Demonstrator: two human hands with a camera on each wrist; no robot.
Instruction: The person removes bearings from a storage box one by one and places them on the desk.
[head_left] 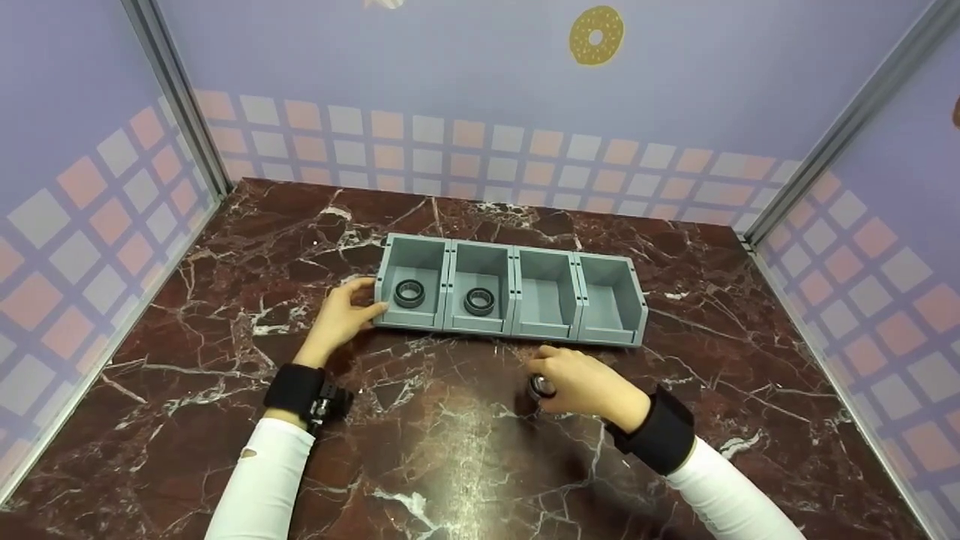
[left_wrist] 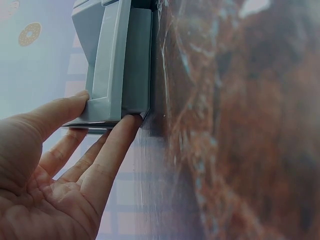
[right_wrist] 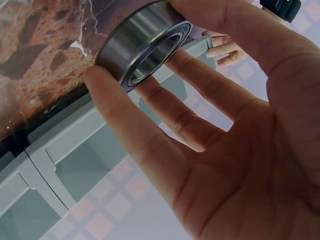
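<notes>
A row of joined grey-blue storage bins (head_left: pixel 544 330) stands on the table. My left hand (head_left: pixel 341 319) grips its left end; in the left wrist view the thumb (left_wrist: pixel 75 106) lies on the front rim, with the fingers against the side. One ball bearing (head_left: pixel 409 304) lies in the leftmost bin, another bearing (head_left: pixel 480 312) in the bin beside it. In front of the bins, my right hand (head_left: pixel 585 382) pinches a third bearing (right_wrist: pixel 135 40) between thumb and fingertips. That bearing is a shiny steel ring, held tilted and partly hidden in the head view.
Dark red marbled tabletop (head_left: pixel 420 457) spreads around the bins. A purple back wall (head_left: pixel 465 67) with pink and white squares rises behind, and similar side walls flank the table. Metal posts (head_left: pixel 184 97) stand at the back corners.
</notes>
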